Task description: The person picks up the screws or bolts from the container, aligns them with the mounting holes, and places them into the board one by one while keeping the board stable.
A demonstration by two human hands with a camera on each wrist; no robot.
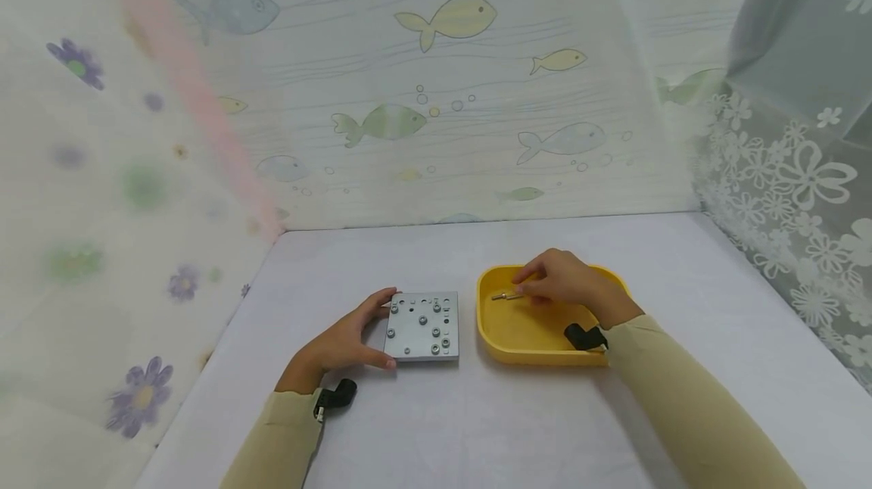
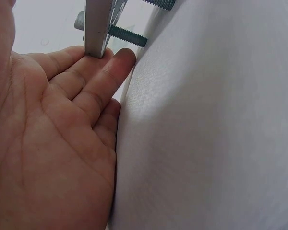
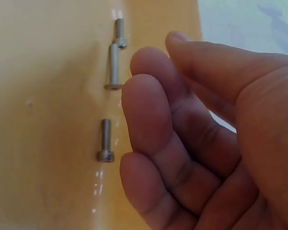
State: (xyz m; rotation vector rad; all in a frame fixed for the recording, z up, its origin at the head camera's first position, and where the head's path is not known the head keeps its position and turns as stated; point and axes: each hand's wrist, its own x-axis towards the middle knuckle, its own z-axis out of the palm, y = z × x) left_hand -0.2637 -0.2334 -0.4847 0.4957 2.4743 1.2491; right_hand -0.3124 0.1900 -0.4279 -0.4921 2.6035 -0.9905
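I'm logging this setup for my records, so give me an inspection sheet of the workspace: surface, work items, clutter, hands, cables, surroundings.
Surface: white table.
Work items: metal plate with fitted screws; yellow tray with at least three loose screws.
Clutter: nothing seen.
Left hand: holds the plate at its left side.
Right hand: at the tray, fingers beside loose screws; no held item visible.
Cables: thin dark line along the left sleeve may be one.
Surroundings: fish-print backdrop behind; flower-patterned sheets at both sides.
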